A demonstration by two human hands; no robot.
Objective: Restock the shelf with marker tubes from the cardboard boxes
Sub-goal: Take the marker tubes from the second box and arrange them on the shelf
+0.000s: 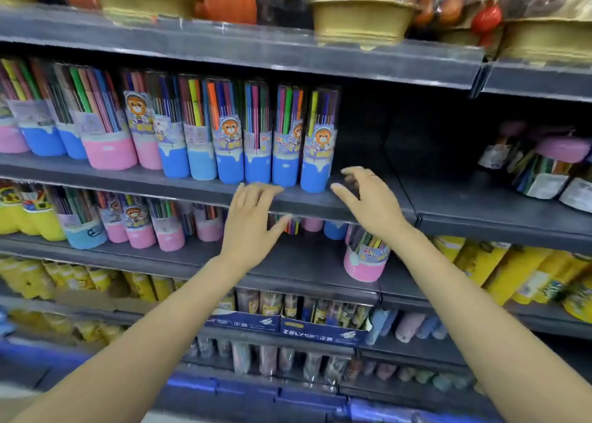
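A row of clear marker tubes with blue and pink bases stands on the dark grey shelf (198,185). The rightmost blue-based tube (317,153) is at the row's end. My left hand (253,217) is open, its fingertips at the shelf's front edge just below the blue tubes. My right hand (368,198) hovers open with loosely curved fingers just right of the last tube, holding nothing. No cardboard box is in view.
To the right of the row the shelf has a dark gap (368,134). One shelf lower, more tubes stand, with a lone pink-based tube (365,256) under my right forearm. Lying packs (544,173) fill the right bay. Gold bowls (358,22) sit on top.
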